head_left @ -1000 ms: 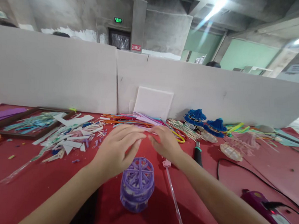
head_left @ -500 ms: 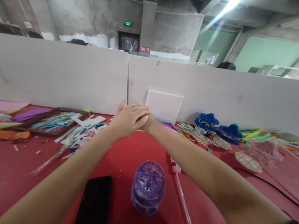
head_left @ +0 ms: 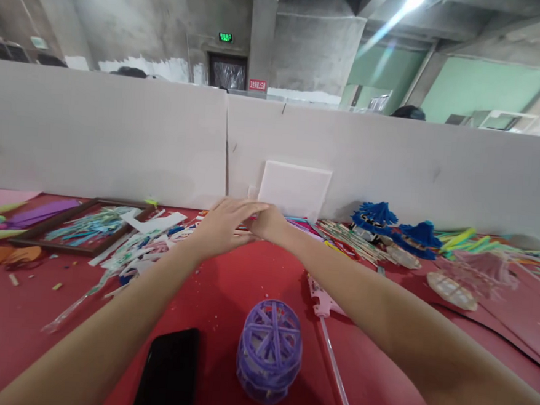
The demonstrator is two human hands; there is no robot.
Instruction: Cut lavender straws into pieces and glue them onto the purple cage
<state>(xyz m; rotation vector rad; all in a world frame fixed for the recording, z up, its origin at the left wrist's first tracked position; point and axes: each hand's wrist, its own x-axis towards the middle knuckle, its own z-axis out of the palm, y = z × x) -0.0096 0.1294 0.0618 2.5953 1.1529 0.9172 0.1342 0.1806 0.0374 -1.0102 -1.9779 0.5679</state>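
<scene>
Both arms reach far forward over the red table point(head_left: 21, 327). My left hand point(head_left: 224, 227) lies palm down with fingers together, over the pile of coloured straws point(head_left: 337, 235) at the back. My right hand point(head_left: 272, 226) is beside it, fingers curled down into the same pile and touching the left fingertips. What the fingers grip is hidden. A purple woven straw cage point(head_left: 269, 350) stands on the table near me, between my forearms. A clear stick with a pink end point(head_left: 329, 348) lies to its right.
A black phone point(head_left: 168, 374) lies left of the cage. Cut straw scraps point(head_left: 132, 248) and a wooden frame point(head_left: 81, 226) sit at left. Blue tassels point(head_left: 393, 226) and small woven pieces point(head_left: 451, 289) are at right. A white board point(head_left: 294, 189) leans on the grey partition point(head_left: 117, 136).
Both hands reached farther back to the straw pile, rose, then dropped slightly onto it. The view shifted, bringing the black phone into sight.
</scene>
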